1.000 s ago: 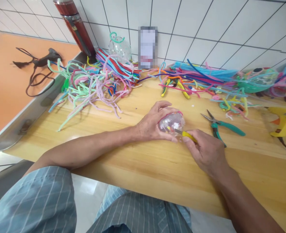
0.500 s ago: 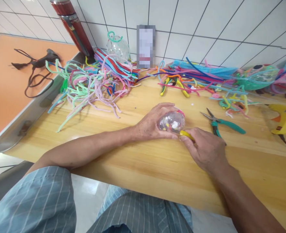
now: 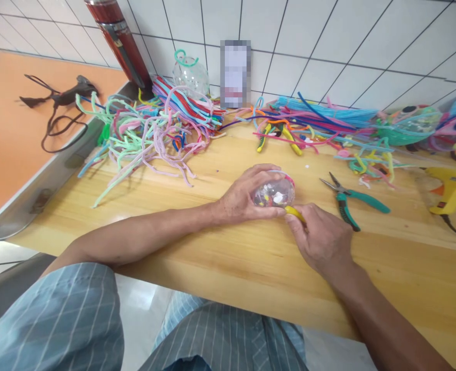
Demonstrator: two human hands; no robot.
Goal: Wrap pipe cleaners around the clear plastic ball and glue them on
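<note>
My left hand is wrapped round a clear plastic ball with small coloured bits in it and a pink strip along its far rim. My right hand grips a tool by its yellow handle, held against the near side of the ball by my left thumb. The working end of that tool is hidden, so its kind does not show. Just right of the hands, green-handled needle-nose pliers lie with their jaws apart.
A tangle of pipe cleaners lies at the left, with more pipe cleaners along the tiled wall. Yellow-handled pliers lie among them. A yellow glue gun rests at the right. A phone, red flask and clear jar-like ball stand behind.
The right hand and yellow handle have moved slightly left, closer to the left thumb. The tool's dark part, visible before under the ball, is now hidden. The left hand keeps its hold.
</note>
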